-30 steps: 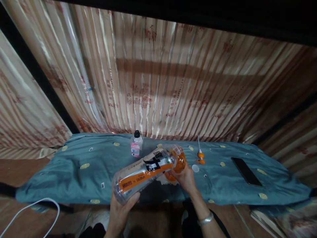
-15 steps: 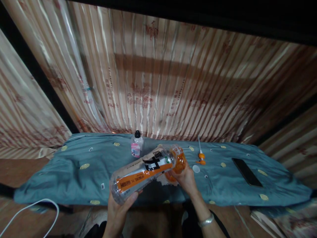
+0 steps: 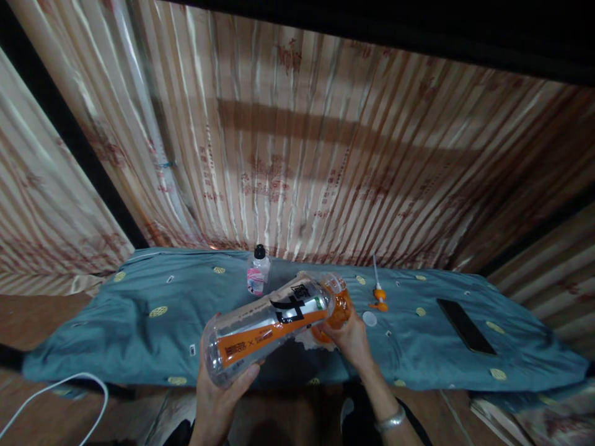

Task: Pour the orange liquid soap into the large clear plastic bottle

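My left hand [image 3: 223,387] is wrapped round the base of a large clear plastic bottle [image 3: 269,325] with an orange and silver label. The bottle is tilted, its neck lower right of nothing but level with an orange bottle [image 3: 341,306]. My right hand [image 3: 351,341] grips that orange bottle, and the two necks meet or overlap. Whether liquid flows between them I cannot tell. Just below the bottles a pale, ragged-edged patch [image 3: 307,339] shows on the cloth. Beyond the right hand lie an orange pump top [image 3: 380,297] with a white tube and a small whitish disc [image 3: 369,318].
A small clear bottle [image 3: 258,272] with a black cap and pink label stands at the back. A dark phone [image 3: 465,326] lies on the teal bedding [image 3: 139,322] at the right. Patterned curtains [image 3: 279,155] hang behind, and a white cable [image 3: 56,384] loops at lower left.
Both hands hold the same bottles in nearly the same pose. The clear bottle's base has shifted slightly left, and the view has moved a little.
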Tool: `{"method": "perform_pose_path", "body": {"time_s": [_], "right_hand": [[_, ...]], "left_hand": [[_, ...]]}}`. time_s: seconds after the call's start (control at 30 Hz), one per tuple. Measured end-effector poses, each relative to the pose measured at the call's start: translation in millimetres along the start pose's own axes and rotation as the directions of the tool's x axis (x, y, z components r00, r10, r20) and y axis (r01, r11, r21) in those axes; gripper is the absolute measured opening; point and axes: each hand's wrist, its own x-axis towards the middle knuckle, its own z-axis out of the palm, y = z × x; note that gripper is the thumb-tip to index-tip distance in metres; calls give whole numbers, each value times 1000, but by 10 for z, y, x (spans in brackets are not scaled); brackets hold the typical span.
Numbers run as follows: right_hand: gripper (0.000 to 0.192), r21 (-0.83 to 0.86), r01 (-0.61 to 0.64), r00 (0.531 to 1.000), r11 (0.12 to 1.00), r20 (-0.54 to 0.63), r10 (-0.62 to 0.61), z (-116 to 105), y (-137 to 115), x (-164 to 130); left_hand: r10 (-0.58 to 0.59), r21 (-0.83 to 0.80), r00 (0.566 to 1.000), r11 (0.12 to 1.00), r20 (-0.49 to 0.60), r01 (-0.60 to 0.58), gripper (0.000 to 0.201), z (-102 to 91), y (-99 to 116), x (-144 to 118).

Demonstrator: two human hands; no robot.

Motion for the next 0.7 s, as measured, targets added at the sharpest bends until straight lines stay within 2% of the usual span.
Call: {"method": "perform_pose_path", "body": {"time_s": [0.2,0.33,0.53,0.7], "right_hand": [[72,-20,24,1000,999,-7,-25,-6,11,-6],[70,-37,20,999,999,-32,-21,-4,17,-14],[71,8,2,1000,1000,13,-3,-16,32,-24],[69,1,9,1000,1000,8,-9,-17,29,-25]], "left_hand": [[85,131,996,988,-22,-81,112,-42,-17,23],[92,136,996,987,-20,-88,113,-56,-14,20],[137,199,990,972,-45,-126,118,-50,44,6],[170,206,984,966,-55,-156,115,-48,57,1]]}}
